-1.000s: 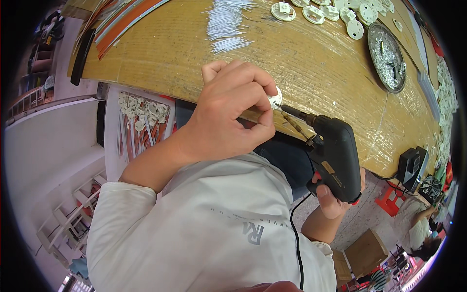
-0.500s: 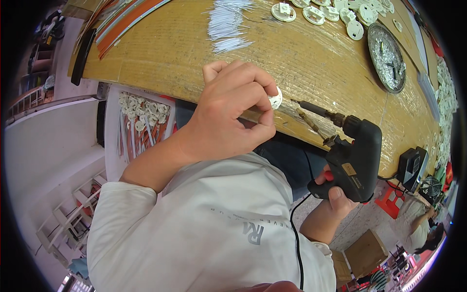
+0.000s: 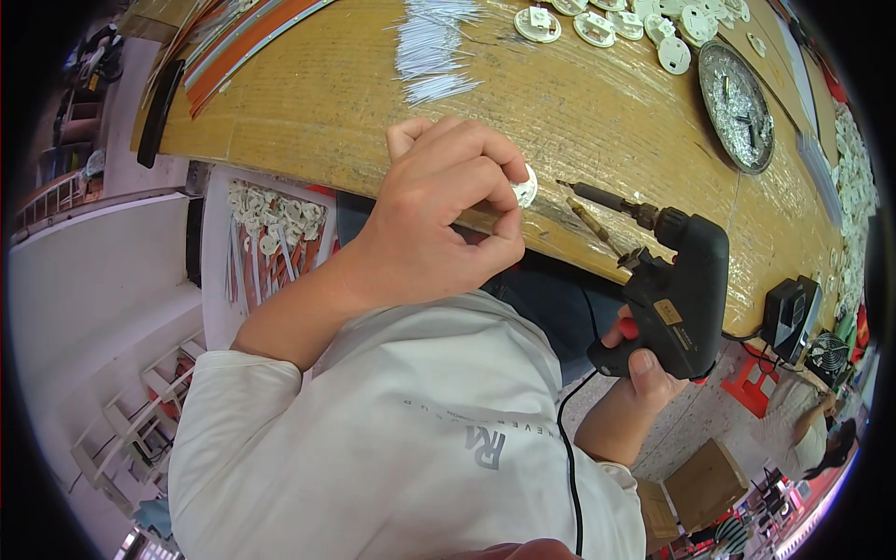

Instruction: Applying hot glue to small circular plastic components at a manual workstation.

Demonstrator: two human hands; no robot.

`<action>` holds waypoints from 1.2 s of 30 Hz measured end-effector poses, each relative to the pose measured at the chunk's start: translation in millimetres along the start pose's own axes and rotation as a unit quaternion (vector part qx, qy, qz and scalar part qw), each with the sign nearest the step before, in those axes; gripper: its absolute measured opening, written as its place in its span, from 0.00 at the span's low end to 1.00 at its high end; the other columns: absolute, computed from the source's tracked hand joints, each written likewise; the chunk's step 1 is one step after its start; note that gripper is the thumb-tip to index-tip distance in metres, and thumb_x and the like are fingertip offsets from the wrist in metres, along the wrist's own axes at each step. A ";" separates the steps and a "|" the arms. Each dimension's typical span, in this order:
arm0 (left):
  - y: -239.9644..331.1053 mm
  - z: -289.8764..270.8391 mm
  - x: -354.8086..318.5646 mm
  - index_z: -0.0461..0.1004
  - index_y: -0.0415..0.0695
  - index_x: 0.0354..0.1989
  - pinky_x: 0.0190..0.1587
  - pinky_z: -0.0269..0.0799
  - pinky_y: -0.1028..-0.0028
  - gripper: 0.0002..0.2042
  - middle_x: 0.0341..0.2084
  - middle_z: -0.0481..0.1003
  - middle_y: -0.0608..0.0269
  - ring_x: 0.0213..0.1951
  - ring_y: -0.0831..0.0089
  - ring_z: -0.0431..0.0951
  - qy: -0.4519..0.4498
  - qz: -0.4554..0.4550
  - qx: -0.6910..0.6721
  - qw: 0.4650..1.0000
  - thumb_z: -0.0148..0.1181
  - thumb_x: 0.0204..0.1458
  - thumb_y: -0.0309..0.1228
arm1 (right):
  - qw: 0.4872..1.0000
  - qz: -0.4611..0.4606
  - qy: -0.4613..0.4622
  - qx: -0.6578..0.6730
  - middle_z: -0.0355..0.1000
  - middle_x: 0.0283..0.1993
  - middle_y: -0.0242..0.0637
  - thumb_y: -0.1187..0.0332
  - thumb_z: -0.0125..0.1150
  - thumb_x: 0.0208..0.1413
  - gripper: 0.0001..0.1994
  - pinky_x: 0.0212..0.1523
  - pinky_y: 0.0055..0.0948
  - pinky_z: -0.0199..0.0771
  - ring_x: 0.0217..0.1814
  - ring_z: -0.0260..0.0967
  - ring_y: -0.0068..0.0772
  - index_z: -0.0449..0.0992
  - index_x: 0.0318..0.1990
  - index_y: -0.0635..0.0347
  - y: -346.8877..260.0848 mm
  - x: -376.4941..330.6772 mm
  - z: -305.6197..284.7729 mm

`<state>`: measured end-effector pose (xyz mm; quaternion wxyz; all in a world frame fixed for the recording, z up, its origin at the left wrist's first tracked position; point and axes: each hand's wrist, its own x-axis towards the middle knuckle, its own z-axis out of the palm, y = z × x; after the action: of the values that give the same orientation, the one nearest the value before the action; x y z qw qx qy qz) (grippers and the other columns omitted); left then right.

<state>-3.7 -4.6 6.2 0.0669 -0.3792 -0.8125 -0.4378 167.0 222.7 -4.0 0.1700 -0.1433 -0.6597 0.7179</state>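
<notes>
Pinched between the thumb and fingers of my left hand (image 3: 439, 210) is a small round white plastic part (image 3: 526, 188), held on edge near the bench's front edge. Most of the part is covered by my fingers. My right hand (image 3: 649, 375) grips the handle of a black soldering gun (image 3: 679, 303) with a red trigger (image 3: 629, 329). Its dark pointed tip (image 3: 597, 194) points left at the white part, with a small gap between them. A thin brass feed tube (image 3: 590, 222) sits just below the tip.
On the wooden bench (image 3: 308, 121) lie thin white wires (image 3: 431, 56), several round cream parts (image 3: 595, 29), orange strips (image 3: 247, 56) and a dark round dish (image 3: 707, 91). A black box (image 3: 786, 313) stands at right. A parts bin (image 3: 280, 217) is below left. Another person (image 3: 793, 425) works far right.
Both hands keep their hold, and the gap between tip and white part looks much the same. The whole view has shifted slightly, moving the bench things a little up and left.
</notes>
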 end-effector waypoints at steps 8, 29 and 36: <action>-1.8 -17.9 6.1 0.81 0.44 0.39 0.52 0.57 0.67 0.13 0.41 0.82 0.65 0.40 0.68 0.79 -0.033 0.030 0.034 0.998 0.65 0.42 0.18 | 0.999 -0.014 0.022 0.045 0.78 0.38 0.55 0.59 0.72 0.44 0.34 0.25 0.29 0.79 0.24 0.76 0.38 0.70 0.53 0.80 -0.2 3.4 4.2; 5.5 -17.5 11.2 0.80 0.44 0.44 0.51 0.58 0.64 0.17 0.39 0.80 0.64 0.42 0.67 0.78 -0.043 0.053 0.065 0.996 0.76 0.45 0.30 | 0.989 -0.071 0.026 0.128 0.72 0.41 0.55 0.62 0.62 0.53 0.26 0.21 0.33 0.80 0.24 0.74 0.36 0.69 0.50 0.80 4.0 28.1 8.0; 3.4 -24.1 26.3 0.81 0.46 0.41 0.51 0.59 0.64 0.14 0.37 0.80 0.65 0.41 0.66 0.78 0.014 0.053 0.114 0.992 0.76 0.46 0.34 | 0.990 -0.074 0.029 0.120 0.72 0.41 0.54 0.62 0.61 0.53 0.26 0.22 0.33 0.81 0.25 0.74 0.35 0.69 0.51 0.80 10.1 28.4 7.7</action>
<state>-25.4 -7.2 34.7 0.1442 -0.4058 -0.8348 -0.3429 137.6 227.4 -12.9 0.2574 -0.0935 -0.5723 0.7730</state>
